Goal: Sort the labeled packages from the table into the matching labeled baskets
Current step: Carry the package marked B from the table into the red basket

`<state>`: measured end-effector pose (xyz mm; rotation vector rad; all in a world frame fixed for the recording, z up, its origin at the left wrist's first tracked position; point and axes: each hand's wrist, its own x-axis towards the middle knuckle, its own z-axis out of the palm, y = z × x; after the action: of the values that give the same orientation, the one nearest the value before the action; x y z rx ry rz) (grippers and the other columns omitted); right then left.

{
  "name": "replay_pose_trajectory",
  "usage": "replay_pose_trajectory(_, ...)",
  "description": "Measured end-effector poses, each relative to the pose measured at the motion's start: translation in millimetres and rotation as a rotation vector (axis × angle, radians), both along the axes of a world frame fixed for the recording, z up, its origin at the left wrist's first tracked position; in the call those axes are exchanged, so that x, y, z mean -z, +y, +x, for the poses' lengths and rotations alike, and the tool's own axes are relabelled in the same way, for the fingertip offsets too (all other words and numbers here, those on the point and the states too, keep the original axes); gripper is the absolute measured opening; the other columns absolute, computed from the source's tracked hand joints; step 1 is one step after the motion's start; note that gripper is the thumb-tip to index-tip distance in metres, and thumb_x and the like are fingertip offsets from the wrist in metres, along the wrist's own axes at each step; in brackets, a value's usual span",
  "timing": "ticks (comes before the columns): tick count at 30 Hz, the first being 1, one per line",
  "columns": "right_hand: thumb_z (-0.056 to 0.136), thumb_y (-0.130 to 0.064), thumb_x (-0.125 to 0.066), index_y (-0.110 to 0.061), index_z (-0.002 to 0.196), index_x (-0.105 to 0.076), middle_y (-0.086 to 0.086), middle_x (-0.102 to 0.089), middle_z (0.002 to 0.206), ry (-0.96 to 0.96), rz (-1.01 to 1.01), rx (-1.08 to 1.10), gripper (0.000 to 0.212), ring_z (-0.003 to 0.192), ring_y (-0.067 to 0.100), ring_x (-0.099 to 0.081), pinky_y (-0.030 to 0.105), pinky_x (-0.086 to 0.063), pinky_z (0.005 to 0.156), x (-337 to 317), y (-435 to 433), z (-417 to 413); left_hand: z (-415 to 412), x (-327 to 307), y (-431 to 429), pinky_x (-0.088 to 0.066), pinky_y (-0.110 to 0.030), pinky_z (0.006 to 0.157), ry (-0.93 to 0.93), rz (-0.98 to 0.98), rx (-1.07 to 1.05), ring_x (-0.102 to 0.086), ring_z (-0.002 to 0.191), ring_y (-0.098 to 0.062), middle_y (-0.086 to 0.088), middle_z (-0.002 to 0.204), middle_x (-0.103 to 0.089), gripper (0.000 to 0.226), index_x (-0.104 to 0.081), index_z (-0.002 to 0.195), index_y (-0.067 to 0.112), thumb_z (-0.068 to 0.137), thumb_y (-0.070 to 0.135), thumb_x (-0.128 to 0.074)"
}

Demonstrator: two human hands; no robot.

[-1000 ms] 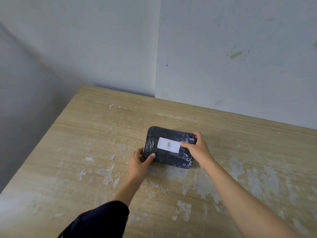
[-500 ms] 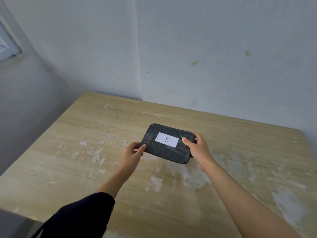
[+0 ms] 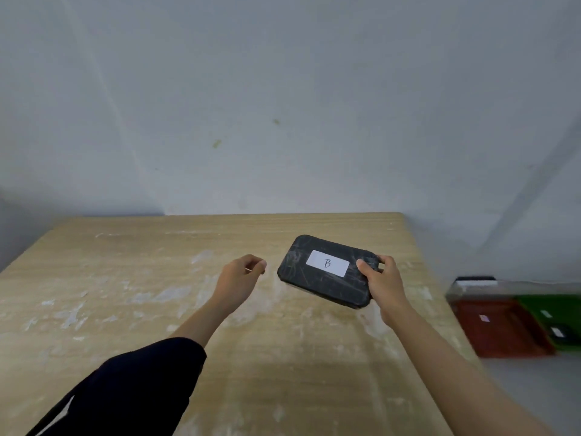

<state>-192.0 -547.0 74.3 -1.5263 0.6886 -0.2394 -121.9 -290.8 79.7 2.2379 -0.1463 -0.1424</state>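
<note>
The right hand (image 3: pixel 382 283) pinches the black package marked B (image 3: pixel 327 270) by its right end, thumb on top, holding it clear above the desk (image 3: pixel 125 294). The left hand (image 3: pixel 242 275) hangs loosely curled and empty, just beside it. This looks like the carrying step; next, find the B basket among the red basket (image 3: pixel 500 328) and green basket (image 3: pixel 556 309) on the floor, their labels too blurred to read. The package's long axis runs left-right, its left end tipped away.

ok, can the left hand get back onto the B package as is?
Probably yes: the left hand hangs empty beside the package held by the right hand, with nothing between them.
</note>
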Motion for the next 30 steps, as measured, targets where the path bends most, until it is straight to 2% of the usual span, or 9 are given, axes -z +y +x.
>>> replay_pose_trajectory(3, 0.087, -0.028, -0.061, -0.019, 0.110, -0.044, 0.009, -0.060, 0.107, 0.000, 0.008, 0.074, 0.030, 0.082, 0.020, -0.065, 0.032, -0.051, 0.055, 5, -52, -14, 9, 3, -56, -0.043, -0.029, 0.071, -0.037, 0.104, 0.094, -0.062, 0.087, -0.018, -0.001, 0.096, -0.070, 0.025, -0.068, 0.099, 0.016, 0.092, 0.033, -0.051)
replay_pose_trajectory(5, 0.087, -0.028, -0.060, -0.019, 0.109, -0.044, 0.008, -0.059, 0.106, 0.012, -0.014, 0.102, 0.029, 0.081, 0.019, -0.064, 0.030, -0.050, 0.053, 9, -90, -19, 18, 3, -96, -0.041, -0.027, 0.072, -0.050, 0.166, 0.168, -0.058, 0.086, -0.015, 0.000, 0.100, -0.069, 0.025, -0.067, 0.102, 0.016, 0.092, 0.033, -0.051)
replay_pose_trajectory(10, 0.088, -0.030, -0.059, -0.018, 0.111, -0.043, 0.010, -0.059, 0.107, 0.061, -0.056, 0.146, 0.030, 0.083, 0.023, -0.064, 0.034, -0.054, 0.058, 9, -185, -20, 49, -10, -201, -0.042, -0.029, 0.076, -0.134, 0.235, 0.255, -0.060, 0.096, -0.019, 0.001, 0.105, -0.068, 0.028, -0.066, 0.106, 0.017, 0.090, 0.035, -0.052)
replay_pose_trajectory(14, 0.088, -0.027, -0.060, -0.016, 0.110, -0.044, 0.011, -0.059, 0.106, 0.040, -0.092, 0.156, 0.029, 0.083, 0.023, -0.063, 0.029, -0.050, 0.053, 3, -259, -18, 61, -15, -278, -0.047, -0.034, 0.080, -0.140, 0.285, 0.296, -0.060, 0.098, -0.021, 0.000, 0.106, -0.068, 0.029, -0.065, 0.108, 0.016, 0.090, 0.036, -0.052)
replay_pose_trajectory(17, 0.087, -0.027, -0.060, -0.017, 0.110, -0.045, 0.012, -0.060, 0.107, 0.040, -0.045, 0.173, 0.029, 0.088, 0.025, -0.063, 0.033, -0.054, 0.063, 7, -311, -19, 58, -15, -332, -0.045, -0.032, 0.077, -0.129, 0.304, 0.295, -0.060, 0.097, -0.021, 0.000, 0.105, -0.067, 0.029, -0.065, 0.106, 0.016, 0.090, 0.036, -0.052)
replay_pose_trajectory(20, 0.087, -0.025, -0.061, -0.017, 0.111, -0.046, 0.015, -0.061, 0.110, 0.028, 0.026, 0.175, 0.029, 0.094, 0.029, -0.064, 0.041, -0.057, 0.075, 20, -360, -24, 44, -8, -390, -0.046, -0.034, 0.079, -0.092, 0.260, 0.292, -0.061, 0.096, -0.023, -0.001, 0.104, -0.069, 0.030, -0.067, 0.103, 0.014, 0.092, 0.035, -0.049)
replay_pose_trajectory(24, 0.087, -0.025, -0.061, -0.017, 0.109, -0.047, 0.013, -0.063, 0.106, 0.034, 0.051, 0.128, 0.028, 0.092, 0.028, -0.065, 0.038, -0.056, 0.071, 30, -427, -35, 6, 5, -481, -0.048, -0.040, 0.078, 0.093, 0.029, 0.216, -0.063, 0.092, -0.029, -0.010, 0.097, -0.070, 0.034, -0.067, 0.096, 0.009, 0.094, 0.035, -0.045)
replay_pose_trajectory(26, 0.087, -0.025, -0.061, -0.016, 0.110, -0.048, 0.010, -0.063, 0.103, 0.030, 0.039, 0.101, 0.029, 0.090, 0.026, -0.065, 0.039, -0.057, 0.072, 34, -465, -46, -15, 11, -524, -0.045, -0.034, 0.074, 0.122, -0.024, 0.143, -0.062, 0.093, -0.027, -0.009, 0.098, -0.068, 0.035, -0.067, 0.099, 0.010, 0.093, 0.038, -0.046)
replay_pose_trajectory(30, 0.088, -0.023, -0.060, -0.016, 0.110, -0.047, 0.002, -0.060, 0.096, 0.042, 0.046, 0.038, 0.027, 0.085, 0.019, -0.064, 0.035, -0.056, 0.068, 35, -544, -77, -57, 20, -608, -0.042, -0.028, 0.081, 0.178, -0.051, 0.047, -0.059, 0.101, -0.025, -0.010, 0.110, -0.067, 0.034, -0.064, 0.112, 0.012, 0.094, 0.035, -0.048)
